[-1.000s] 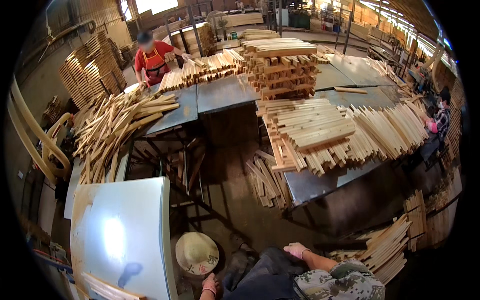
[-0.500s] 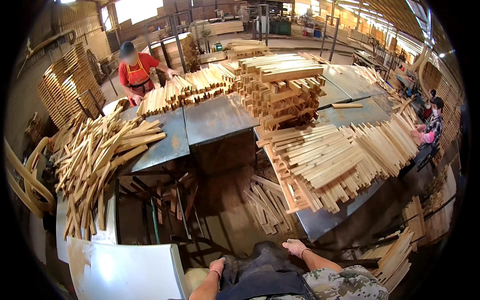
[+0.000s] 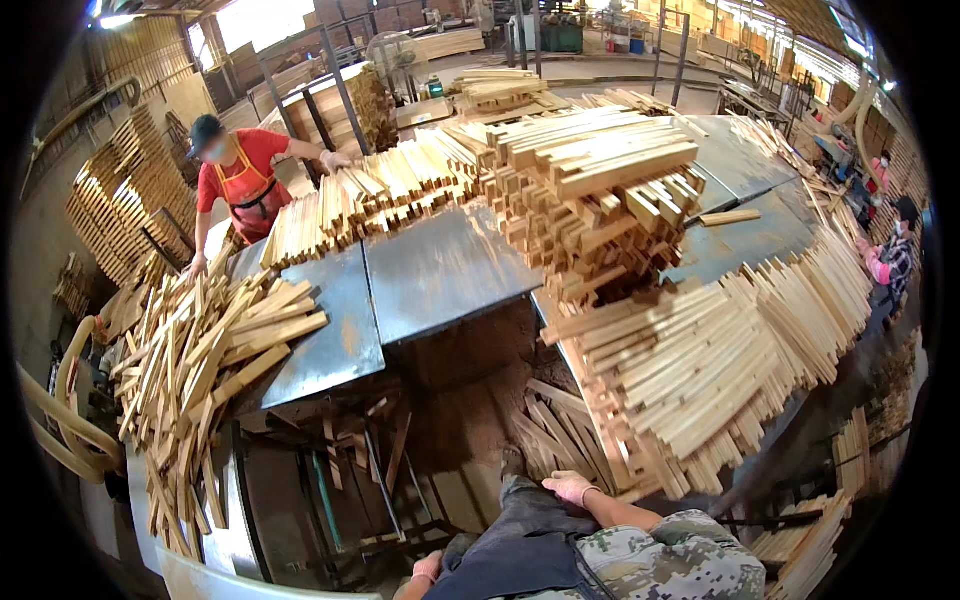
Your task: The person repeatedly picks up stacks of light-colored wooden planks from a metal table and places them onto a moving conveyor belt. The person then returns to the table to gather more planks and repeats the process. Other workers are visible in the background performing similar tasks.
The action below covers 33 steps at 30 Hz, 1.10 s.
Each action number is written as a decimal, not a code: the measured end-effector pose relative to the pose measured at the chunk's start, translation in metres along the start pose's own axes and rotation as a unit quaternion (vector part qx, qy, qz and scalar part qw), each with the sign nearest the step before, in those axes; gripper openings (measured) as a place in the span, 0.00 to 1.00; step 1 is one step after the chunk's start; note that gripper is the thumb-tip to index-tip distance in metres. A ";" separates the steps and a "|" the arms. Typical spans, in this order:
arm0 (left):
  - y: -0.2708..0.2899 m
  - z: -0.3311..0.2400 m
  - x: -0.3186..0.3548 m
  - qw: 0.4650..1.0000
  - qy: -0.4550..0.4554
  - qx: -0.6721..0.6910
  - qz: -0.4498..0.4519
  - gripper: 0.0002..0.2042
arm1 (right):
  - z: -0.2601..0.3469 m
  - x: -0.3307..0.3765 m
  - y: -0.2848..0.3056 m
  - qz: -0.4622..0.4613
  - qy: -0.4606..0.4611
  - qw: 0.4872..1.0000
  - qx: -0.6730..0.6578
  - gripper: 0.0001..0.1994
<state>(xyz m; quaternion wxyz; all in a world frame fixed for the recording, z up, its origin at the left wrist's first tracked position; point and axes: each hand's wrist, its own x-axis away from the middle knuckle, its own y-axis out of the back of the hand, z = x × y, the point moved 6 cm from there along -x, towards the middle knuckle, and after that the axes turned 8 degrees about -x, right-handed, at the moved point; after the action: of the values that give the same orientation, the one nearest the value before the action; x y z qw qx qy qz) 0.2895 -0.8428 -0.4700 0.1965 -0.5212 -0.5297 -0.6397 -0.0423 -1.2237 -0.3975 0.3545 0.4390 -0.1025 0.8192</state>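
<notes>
Pale wooden strips [image 3: 690, 370], laid side by side in an uneven spread, cover the near end of a metal worktop [image 3: 745, 235] in a timber workshop, ahead and to the right of a worker in a camouflage sleeve [image 3: 665, 555]. The worker's right hand [image 3: 570, 487], in a pinkish glove, is just beside the near corner of the spread, close to a dark trouser leg [image 3: 530, 510]; whether its fingers are closed cannot be told. The left hand [image 3: 427, 566], low at the frame's edge, is partly hidden, its grip likewise unclear. Loose offcuts [image 3: 560, 430] lie on the floor below the worktop. Behind the spread rises a crosswise stack of strips [image 3: 590, 185]. Across the way, a co-worker in a red shirt [image 3: 240, 175] reaches one gloved hand to a long row of strips [image 3: 375, 195] and the other to a tangled heap [image 3: 210, 350]. At far right is a person in a checked shirt [image 3: 897, 262]; at back left, a tall timber pile [image 3: 125, 200].
</notes>
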 end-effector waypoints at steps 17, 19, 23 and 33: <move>0.243 -0.187 -0.102 0.811 0.112 0.575 -0.001 0.14 | 0.239 -0.161 0.072 -0.002 0.050 0.997 0.060 0.41; 0.291 -0.206 -0.125 0.850 0.056 0.514 -0.098 0.14 | 0.248 -0.174 0.074 0.003 0.050 0.998 0.047 0.41; 0.397 -0.298 -0.112 0.790 -0.058 0.600 -0.113 0.12 | 0.286 -0.194 0.084 -0.015 0.011 0.999 0.026 0.40; 0.631 -0.428 -0.239 0.856 -0.204 0.464 -0.102 0.21 | 0.512 -0.302 0.081 0.024 0.130 0.990 0.056 0.34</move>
<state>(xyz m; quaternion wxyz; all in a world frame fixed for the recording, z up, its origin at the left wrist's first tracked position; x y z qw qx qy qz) 0.6913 -1.5208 -0.3362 0.2369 -0.4316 -0.8432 -0.2160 0.3445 -1.6764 -0.3211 0.3201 0.3451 -0.0194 0.8821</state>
